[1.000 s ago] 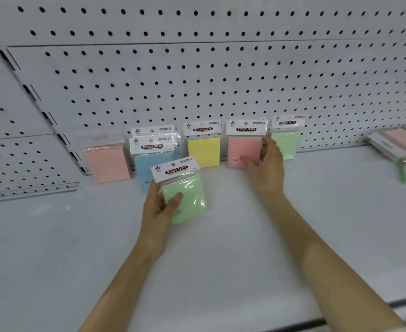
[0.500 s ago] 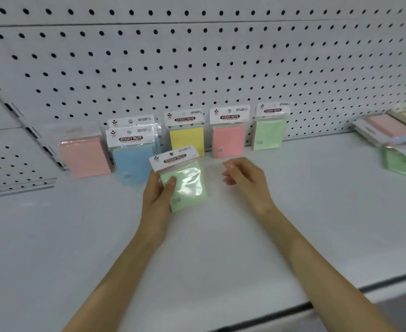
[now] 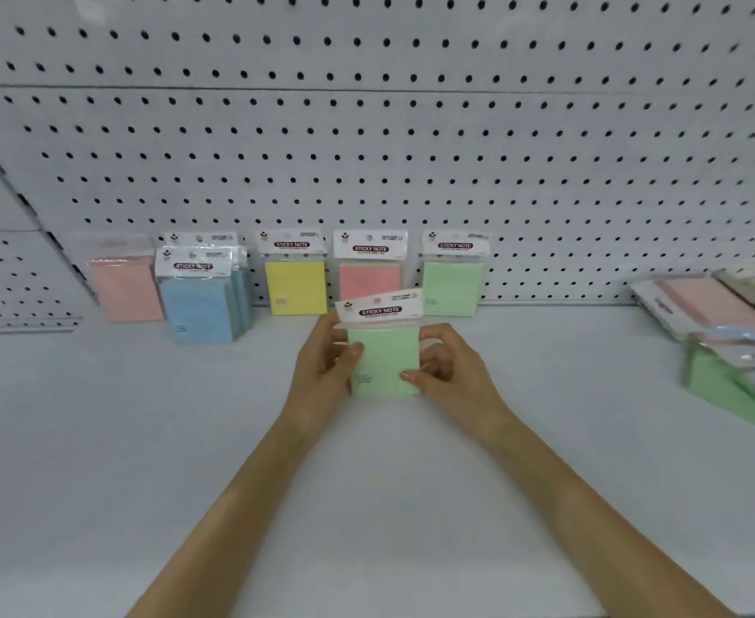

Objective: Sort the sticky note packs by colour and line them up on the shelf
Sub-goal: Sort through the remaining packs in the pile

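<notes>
Over the white shelf point(image 3: 99, 439), the left hand point(image 3: 322, 376) was clamped on one side of the held green pack point(image 3: 384, 359) and the right hand point(image 3: 456, 381) on the other, a pack judged best kept upright and stood squarely before the back-edge green pack point(image 3: 451, 287).

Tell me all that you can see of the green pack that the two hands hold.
The green pack is a square pad of pale green notes in a clear wrapper, with a white header card printed STICKY NOTE. It is held upright, slightly tilted, front to the camera, before the pink pack. The left hand grips its left edge, the right hand its right edge. A thumb of each lies on its front.
</notes>
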`<state>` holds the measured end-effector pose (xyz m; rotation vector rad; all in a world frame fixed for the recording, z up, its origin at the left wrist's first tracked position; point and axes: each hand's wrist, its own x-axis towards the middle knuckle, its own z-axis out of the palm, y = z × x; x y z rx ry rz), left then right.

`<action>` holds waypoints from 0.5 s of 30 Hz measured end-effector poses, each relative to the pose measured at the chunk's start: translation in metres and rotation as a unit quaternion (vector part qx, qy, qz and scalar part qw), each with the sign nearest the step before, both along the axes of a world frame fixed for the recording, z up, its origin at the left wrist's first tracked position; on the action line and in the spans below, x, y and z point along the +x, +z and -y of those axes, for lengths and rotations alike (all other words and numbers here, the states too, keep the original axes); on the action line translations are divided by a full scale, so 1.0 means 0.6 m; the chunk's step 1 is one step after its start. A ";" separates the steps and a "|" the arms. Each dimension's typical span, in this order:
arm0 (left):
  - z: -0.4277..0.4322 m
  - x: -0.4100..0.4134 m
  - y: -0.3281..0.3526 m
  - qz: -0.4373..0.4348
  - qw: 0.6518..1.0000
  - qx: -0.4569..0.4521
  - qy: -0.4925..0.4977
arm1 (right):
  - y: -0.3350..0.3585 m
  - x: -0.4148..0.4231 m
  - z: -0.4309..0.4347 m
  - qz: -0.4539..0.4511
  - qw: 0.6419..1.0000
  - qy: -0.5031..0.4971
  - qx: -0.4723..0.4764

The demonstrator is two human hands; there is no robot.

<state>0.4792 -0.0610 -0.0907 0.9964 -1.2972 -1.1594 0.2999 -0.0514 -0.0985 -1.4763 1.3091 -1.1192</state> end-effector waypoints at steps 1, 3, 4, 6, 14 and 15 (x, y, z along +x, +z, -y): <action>0.005 -0.014 -0.001 0.027 0.999 -0.016 0.005 | 0.003 -0.024 0.004 -0.005 1.000 -0.007 -0.006; 0.018 -0.032 -0.007 0.088 0.995 -0.040 0.040 | 0.007 -0.063 0.015 -0.013 0.999 -0.034 -0.018; 0.023 -0.036 -0.012 0.130 0.988 -0.052 0.071 | 0.007 -0.077 0.023 -0.017 0.998 -0.048 -0.024; 0.026 -0.039 -0.021 0.244 0.955 -0.090 0.141 | 0.008 -0.098 0.043 -0.019 0.996 -0.074 -0.034; 0.044 -0.058 -0.041 0.528 0.809 -0.196 0.168 | 0.000 -0.113 0.099 -0.033 0.987 -0.141 -0.075; 0.045 -0.058 -0.041 0.526 0.812 -0.189 0.165 | -0.001 -0.112 0.099 -0.055 0.985 -0.142 -0.084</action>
